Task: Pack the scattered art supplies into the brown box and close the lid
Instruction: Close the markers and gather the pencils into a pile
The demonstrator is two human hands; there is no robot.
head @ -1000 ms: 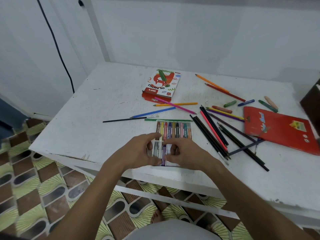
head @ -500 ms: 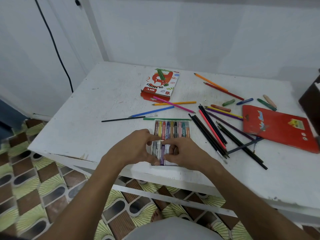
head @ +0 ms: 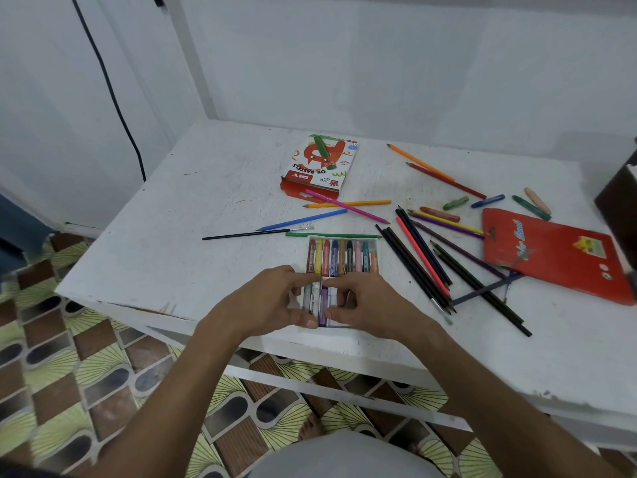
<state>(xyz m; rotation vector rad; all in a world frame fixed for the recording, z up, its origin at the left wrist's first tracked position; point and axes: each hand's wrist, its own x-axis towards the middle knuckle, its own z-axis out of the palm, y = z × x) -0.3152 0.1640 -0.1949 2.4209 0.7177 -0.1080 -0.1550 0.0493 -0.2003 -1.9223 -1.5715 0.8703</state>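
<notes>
Both hands on the oil pastel tray (head: 341,260) at the near bench (head: 172,243) edge: left hand (head: 272,301) and right hand (head: 368,305) fingers curled, pinching a purple pastel (head: 323,305). Probably light, flimsy, waxy; best held by both long sides.

A white painted table (head: 144,236), scuffed and chipped at its near edge, was set into a corner of plain white walls (head: 413,63). Left of the table, a black cable (head: 113,94) was hung down the wall, and below it the floor (head: 51,374) was laid with brown, green and grey patterned tiles.
</notes>
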